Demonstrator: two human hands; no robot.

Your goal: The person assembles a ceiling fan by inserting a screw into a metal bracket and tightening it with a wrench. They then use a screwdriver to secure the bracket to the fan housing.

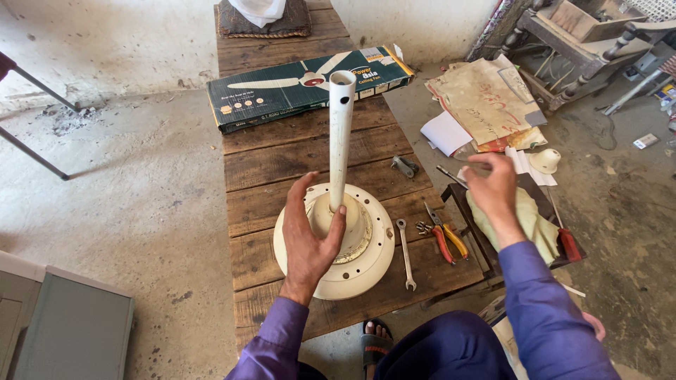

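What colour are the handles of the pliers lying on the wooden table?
Red and yellow handles, seen in the head view.

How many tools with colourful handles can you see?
2: pliers with red and yellow handles on the wooden table beside the spanner, and a red-handled tool on the tray's right edge. Others may be hidden.

Soft daylight makes everything bright and easy to see. Shadows are faint. The edges bend a little, and the right hand [495, 188] looks slightly blurry.

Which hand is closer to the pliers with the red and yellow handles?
The right hand. It hovers just above and to the right of the pliers. The left hand is farther off, gripping the white pipe on the fan motor.
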